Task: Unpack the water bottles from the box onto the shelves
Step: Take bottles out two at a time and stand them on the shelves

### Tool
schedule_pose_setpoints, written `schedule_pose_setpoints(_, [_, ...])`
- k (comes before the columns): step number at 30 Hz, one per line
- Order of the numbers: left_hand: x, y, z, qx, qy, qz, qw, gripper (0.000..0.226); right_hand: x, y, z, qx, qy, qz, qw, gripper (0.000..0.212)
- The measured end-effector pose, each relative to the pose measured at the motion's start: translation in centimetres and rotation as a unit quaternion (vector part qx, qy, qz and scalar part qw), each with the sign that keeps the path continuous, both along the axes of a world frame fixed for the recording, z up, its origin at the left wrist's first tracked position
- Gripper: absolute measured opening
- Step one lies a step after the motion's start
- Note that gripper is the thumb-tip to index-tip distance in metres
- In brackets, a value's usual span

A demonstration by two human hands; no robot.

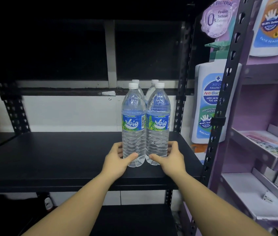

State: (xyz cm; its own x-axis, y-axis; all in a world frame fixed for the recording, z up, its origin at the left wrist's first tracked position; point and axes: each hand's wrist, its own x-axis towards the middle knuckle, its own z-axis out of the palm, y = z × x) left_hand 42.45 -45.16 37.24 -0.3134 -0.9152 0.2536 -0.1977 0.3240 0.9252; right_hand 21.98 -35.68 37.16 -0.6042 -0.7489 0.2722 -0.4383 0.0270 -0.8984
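Both hands are on the shelf now, each wrapped around the base of a water bottle. The left hand (117, 159) curls around the lower part of the front left bottle (133, 126), thumb across its front, fingers around the far side. The right hand (170, 158) grips the front right bottle (158, 125) the same way, thumb pressed low on the plastic. The two bottles stand upright and touch each other side by side, blue Waig labels facing out, white caps on. Right behind them stand two more bottles, the back left bottle (136, 82) and the back right bottle (153, 86), mostly hidden, only caps and shoulders showing. All four sit toward the right end of the black shelf (58, 155), near its front edge. To the right, past the black upright post (220, 120), a purple display stand (262, 108) carries a large cardboard cutout of an anti-bacterial wash bottle (209, 103).
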Motion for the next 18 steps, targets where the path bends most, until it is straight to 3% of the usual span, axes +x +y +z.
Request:
schedule_pose_setpoints(6, [-1.7,-1.3,0.5,0.013,-0.014,0.004,1.0,0.068,-0.9,-1.6,0.4,0.032,-0.015,-0.017,0.999,0.063])
schedule_pose_setpoints(18, [-4.2,-4.6,0.2,-0.014,-0.095,0.03,0.995,0.066,-2.5,-4.1,0.1,0.09,0.026,-0.015,0.996,0.071])
